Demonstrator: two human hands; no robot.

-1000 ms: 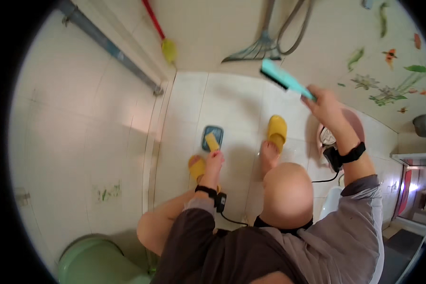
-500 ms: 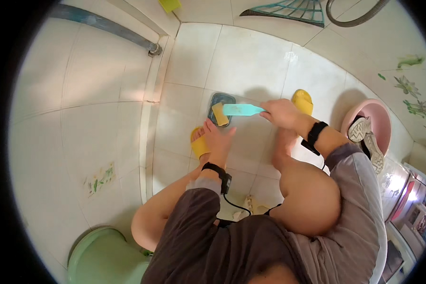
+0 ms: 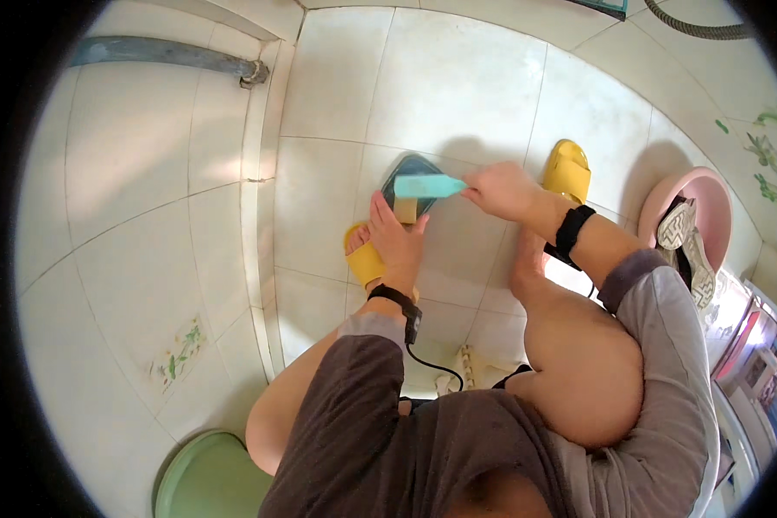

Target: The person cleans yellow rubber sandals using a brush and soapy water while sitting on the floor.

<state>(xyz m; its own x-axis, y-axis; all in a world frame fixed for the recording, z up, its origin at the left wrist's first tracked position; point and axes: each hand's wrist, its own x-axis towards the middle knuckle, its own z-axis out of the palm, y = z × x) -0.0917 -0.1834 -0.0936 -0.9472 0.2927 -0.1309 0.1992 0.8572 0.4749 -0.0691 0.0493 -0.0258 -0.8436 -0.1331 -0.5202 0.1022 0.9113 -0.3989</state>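
Note:
My right hand (image 3: 502, 190) is closed round the narrow handle of a turquoise brush (image 3: 421, 186), held flat. Its broad head lies over a small dark soap dish (image 3: 425, 164), and its underside is hidden. Partly under the brush, a yellowish bar of soap (image 3: 405, 210) shows in the dish. My left hand (image 3: 397, 242) grips the dish's near end, thumb on one side and fingers on the other.
Yellow slippers (image 3: 568, 171) are on the tiled floor, one on my left foot. At the right, a pink basin (image 3: 718, 211) holds a pair of shoes (image 3: 699, 268). A green tub (image 3: 211, 479) stands at lower left. A grey pipe (image 3: 164, 55) runs along the left wall.
The brush has moved a little left over the dish and soap. The dish has turned to a slant, and my left hand has come up against its near end.

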